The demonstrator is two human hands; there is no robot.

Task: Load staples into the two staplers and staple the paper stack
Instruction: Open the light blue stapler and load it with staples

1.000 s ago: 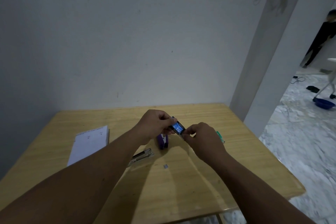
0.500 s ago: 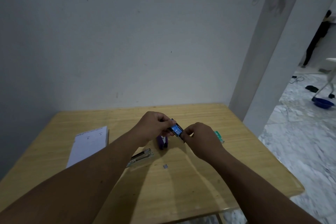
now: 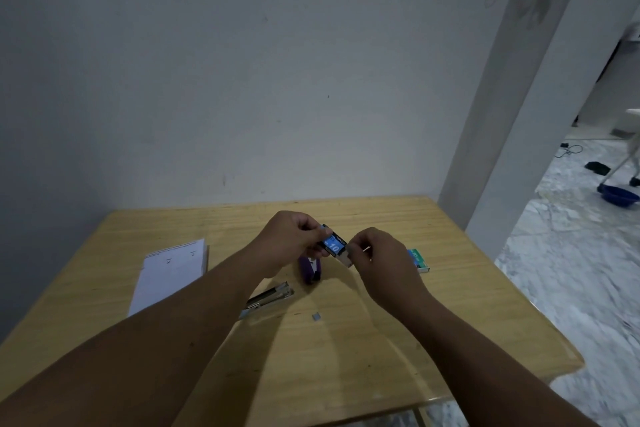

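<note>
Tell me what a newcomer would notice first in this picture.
The two hands meet over the middle of the wooden table: the left hand holds a small blue staple box and the right hand pinches its pale inner tray at the open end. Below them lie a purple stapler and a metal stapler, with a paper stack at the left.

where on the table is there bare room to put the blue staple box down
Bare wood lies along the table's near edge, below the loose staple strip, and at the back by the wall. It is crowded mid-table: purple stapler, metal stapler, green box.
</note>
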